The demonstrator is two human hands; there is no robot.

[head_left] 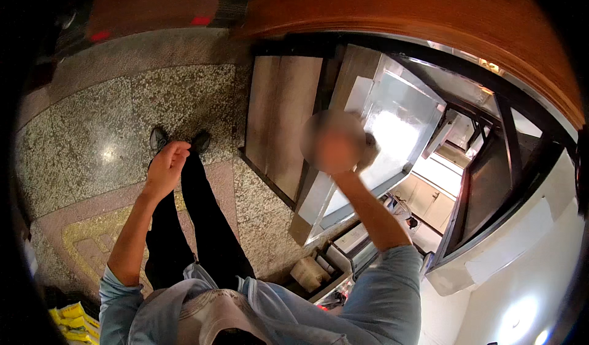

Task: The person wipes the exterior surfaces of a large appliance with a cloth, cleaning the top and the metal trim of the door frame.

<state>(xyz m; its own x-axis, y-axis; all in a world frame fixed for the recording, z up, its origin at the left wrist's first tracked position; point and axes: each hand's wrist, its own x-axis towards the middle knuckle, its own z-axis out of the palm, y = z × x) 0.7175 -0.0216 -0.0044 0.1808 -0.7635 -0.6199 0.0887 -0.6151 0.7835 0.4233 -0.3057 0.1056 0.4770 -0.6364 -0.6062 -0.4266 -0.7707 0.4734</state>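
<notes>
My left hand (169, 164) hangs in front of my legs with its fingers loosely curled, and nothing shows in it. On the right, my right arm reaches up to a framed glass panel (405, 115) that catches a bright glare. A round blur covers my right hand (333, 143), so its fingers and grip are hidden. Just beside the blur, a dark rounded shape (369, 151) stands against the panel; what it is I cannot tell. The panel's brownish edge (301, 227) slants down towards the floor.
A brown wooden panel (284, 124) stands left of the glass. Below lies a speckled terrazzo floor (96, 156). A box of items, including a roll-like object (309, 273), sits low near my right side. Yellow packets (76, 322) lie at lower left. A person (405, 216) appears beyond the glass panel.
</notes>
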